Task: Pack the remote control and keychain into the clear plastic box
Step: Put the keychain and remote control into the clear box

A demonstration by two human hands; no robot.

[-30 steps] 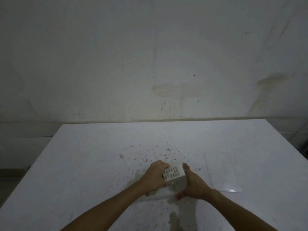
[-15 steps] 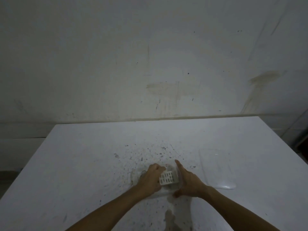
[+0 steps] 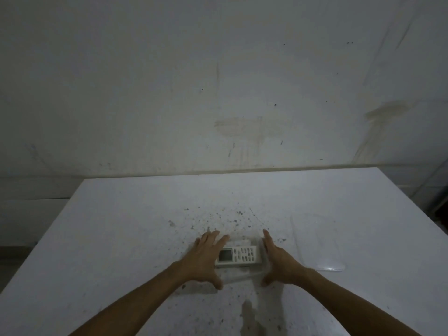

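Note:
A white remote control (image 3: 238,256) with a small screen and grey buttons lies flat inside the clear plastic box (image 3: 242,275) on the white table. My left hand (image 3: 206,259) rests at the box's left side with fingers spread, its fingertips over the remote's left end. At the box's right side my right hand (image 3: 278,261) stands edge-on, fingers straight and apart. Neither hand holds anything. I cannot make out the keychain in this dim view.
A clear plastic lid (image 3: 317,243) lies flat on the table (image 3: 121,238) to the right of the hands. The table surface carries dark specks and stains. A stained wall (image 3: 218,81) rises behind the table's far edge.
The remote, held up between both hands a second ago, now lies flat in the box. Both hands have let go and spread to the box's sides.

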